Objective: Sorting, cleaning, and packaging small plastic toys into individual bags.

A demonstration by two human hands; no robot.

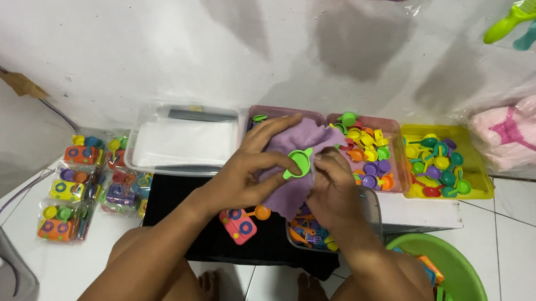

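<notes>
Green toy pan [297, 163] sits between both hands, on top of a purple cloth [298, 173], in the head view.

Left hand [246, 168]: fingers curled, pinching the pan's edge and the cloth under it. Right hand [336, 190]: fingers closed on the cloth just right of the pan, thumb touching the pan rim.

Below the left hand: pink toy stove [238, 225] on a black mat [170, 213], orange piece just beside it. Under the right hand: clear box [373, 210] of mixed small toy parts.

Beyond the hands, against the wall: clear tray with white sheets [180, 141], pink bin [372, 155] of coloured toy pans, yellow bin [447, 164] further right.

Far left of the left hand: packed toy sets [84, 185] on the floor. Lower right of the right hand: green basin [464, 287].
</notes>
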